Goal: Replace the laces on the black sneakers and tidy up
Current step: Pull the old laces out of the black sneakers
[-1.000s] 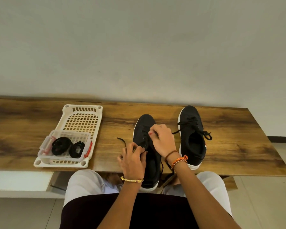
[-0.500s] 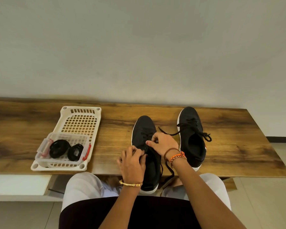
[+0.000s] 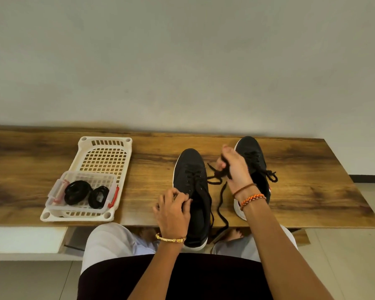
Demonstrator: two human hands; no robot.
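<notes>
Item: near sneaker (image 3: pixel 193 191), on table (image 3: pixel 312 191), heel over near edge.
Left grip (image 3: pixel 173 210): closed, pinching sneaker's side at eyelets, steadying.
Right grip (image 3: pixel 234 167): closed on lace (image 3: pixel 214 180), raised right of left grip, in front of far sneaker (image 3: pixel 253 161).
Lace: slack tail hangs below right grip, past table edge.
Risks: hard pull drags sneaker off edge if left grip slips; tail snags on far sneaker's bow; lace tip frays, jams eyelet.
Tray (image 3: pixel 126 148), box (image 3: pixel 56 191) with spare laces (image 3: pixel 77 192): well left of left grip, untouched.
</notes>
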